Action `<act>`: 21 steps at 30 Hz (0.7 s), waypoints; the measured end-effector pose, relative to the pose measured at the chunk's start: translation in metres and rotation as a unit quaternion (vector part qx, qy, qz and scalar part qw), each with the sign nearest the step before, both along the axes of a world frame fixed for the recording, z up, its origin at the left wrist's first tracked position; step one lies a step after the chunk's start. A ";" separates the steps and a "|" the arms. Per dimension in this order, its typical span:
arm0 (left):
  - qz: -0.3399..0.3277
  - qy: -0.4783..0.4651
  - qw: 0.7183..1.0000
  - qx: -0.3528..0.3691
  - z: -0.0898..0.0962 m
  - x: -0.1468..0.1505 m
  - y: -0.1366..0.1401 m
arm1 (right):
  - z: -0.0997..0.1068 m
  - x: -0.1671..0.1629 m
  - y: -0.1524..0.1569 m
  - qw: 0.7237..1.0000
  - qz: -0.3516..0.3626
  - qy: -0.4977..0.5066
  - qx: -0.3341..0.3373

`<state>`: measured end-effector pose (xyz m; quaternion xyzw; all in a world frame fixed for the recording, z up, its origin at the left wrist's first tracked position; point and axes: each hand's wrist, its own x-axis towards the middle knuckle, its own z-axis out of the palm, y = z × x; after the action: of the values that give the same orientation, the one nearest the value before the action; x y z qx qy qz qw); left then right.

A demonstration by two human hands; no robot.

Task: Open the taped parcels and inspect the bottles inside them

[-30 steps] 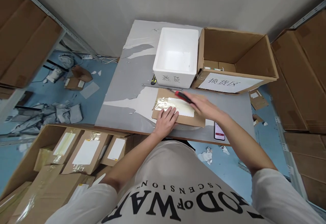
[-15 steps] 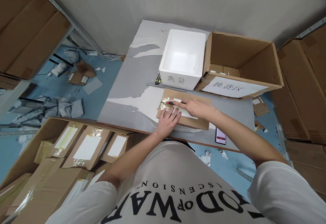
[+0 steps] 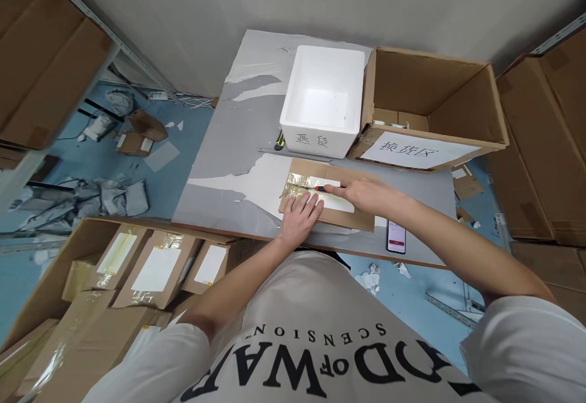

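Observation:
A cardboard box (image 3: 348,218) lies flat near the table's front edge, with clear tape (image 3: 296,179) over its left end and a white label (image 3: 326,182) on top. My left hand (image 3: 300,217) rests on the box's near left part, fingers spread and pressing down. In my right hand (image 3: 364,195) is a red and black utility knife (image 3: 321,188), its tip pointing left over the tape and label. Whether the blade touches the surface is too small to tell. The fingers wrapped round the handle hide much of it.
Behind the box stand a white foam box (image 3: 320,140) and a large open carton (image 3: 471,149), both with handwriting. A yellow and black cutter (image 3: 279,140) lies beside the foam box. A phone (image 3: 396,238) lies at the front edge. At lower left, a big carton (image 3: 86,226) holds several taped parcels.
My right hand has drawn the knife to the right, away from the box's left end. My left hand stays on the box. The view has shifted slightly.

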<state>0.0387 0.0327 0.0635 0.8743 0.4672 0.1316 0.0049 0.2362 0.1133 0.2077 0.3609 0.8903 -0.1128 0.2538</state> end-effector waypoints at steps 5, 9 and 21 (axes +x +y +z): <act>-0.004 -0.008 1.000 -0.017 0.004 0.003 -0.001 | 0.017 0.020 -0.008 0.999 -0.024 -0.025 -0.013; -0.007 -0.009 0.999 -0.032 0.005 0.005 -0.002 | 0.016 0.048 -0.017 0.999 -0.042 -0.026 -0.010; -0.018 -0.017 0.999 -0.043 0.002 0.006 0.003 | 0.007 0.161 -0.067 0.993 -0.111 -0.035 0.036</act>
<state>0.0448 0.0358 0.0658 0.8791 0.4564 0.1267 0.0527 0.3973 0.0468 0.2145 0.4696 0.8390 -0.0958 0.2577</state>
